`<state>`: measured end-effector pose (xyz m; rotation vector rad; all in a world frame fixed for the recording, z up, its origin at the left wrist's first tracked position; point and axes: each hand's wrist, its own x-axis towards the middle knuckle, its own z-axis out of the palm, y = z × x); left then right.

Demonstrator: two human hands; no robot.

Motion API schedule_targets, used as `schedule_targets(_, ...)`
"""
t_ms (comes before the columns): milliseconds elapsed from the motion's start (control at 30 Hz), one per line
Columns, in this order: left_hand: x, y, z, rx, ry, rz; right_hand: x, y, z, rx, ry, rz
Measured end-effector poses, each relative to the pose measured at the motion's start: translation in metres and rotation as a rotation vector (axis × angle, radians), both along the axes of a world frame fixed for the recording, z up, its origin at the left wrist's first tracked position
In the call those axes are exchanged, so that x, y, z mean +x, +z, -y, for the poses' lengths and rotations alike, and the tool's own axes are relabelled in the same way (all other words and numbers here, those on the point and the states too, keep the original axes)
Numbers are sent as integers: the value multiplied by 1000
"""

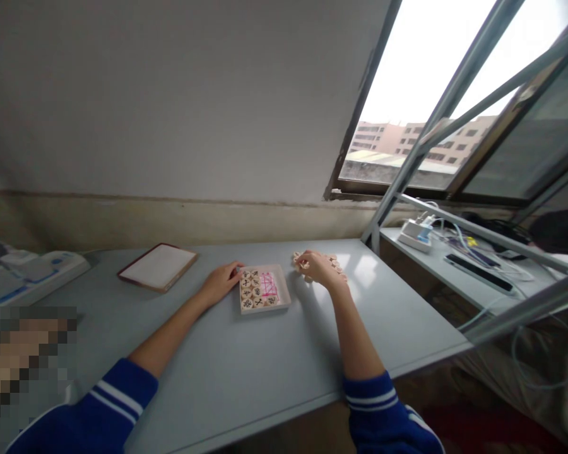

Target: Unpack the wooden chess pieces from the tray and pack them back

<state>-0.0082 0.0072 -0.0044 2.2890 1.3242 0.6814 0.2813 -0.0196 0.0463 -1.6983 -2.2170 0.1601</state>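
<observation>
Wooden discs [334, 258] are being touched by right hand [318, 265], box [266, 309] by left hand [219, 282]. Can't tell if fingers are being clamped.

this looks like a dorm room: metal bunk-style frame [409, 171], long desk [274, 359], window [407, 69].

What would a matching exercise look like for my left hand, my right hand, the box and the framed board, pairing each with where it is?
Things:
1. left hand
2. right hand
3. box
4. framed board

Places:
A. at the loose round pieces
B. lying on the table, left of both hands
C. on the table, between the two hands
D. at the left edge of the box

Right pairs: 1-D, 2-A, 3-C, 4-B
</observation>
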Motion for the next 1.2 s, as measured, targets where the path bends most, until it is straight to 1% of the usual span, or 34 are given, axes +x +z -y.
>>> schedule_targets(67,0,0,0,4,3,-3,3,-6,-3,10,-38,-17)
schedule_targets(133,0,0,1,2,8,-2,2,-4,-3,39,-32,-87)
schedule_targets(167,0,0,1,1,8,0,-1,0,-1,49,1,-127)
schedule_targets(233,0,0,2,5,3,6,-13,9,4,30,133,-184)
schedule_targets(333,0,-1,2,23,-2,13,-35,16,13,-108,372,-174)
schedule_targets(400,0,-1,2,29,-4,19,-48,13,16,-211,463,-128)
schedule_targets(500,-1,0,3,25,-14,31,-58,5,15,-322,503,-65)
schedule_targets(633,-1,0,3,15,6,35,-61,0,14,-363,547,-43)
schedule_targets(733,0,0,3,15,14,25,-64,0,16,-360,535,-50)
schedule_targets(867,0,0,3,30,16,13,-69,-1,18,-270,465,-81)
schedule_targets(933,0,1,4,26,19,13,-65,3,18,-247,441,-125)
schedule_targets(1000,1,2,5,18,21,11,-55,9,17,-185,410,-175)
schedule_targets(1100,1,3,5,15,23,4,-31,16,15,-45,298,-164)
schedule_targets(1133,1,2,5,17,21,3,-22,16,15,-39,266,-127)
schedule_targets(1200,1,1,4,25,13,8,-7,13,13,-85,212,-36)
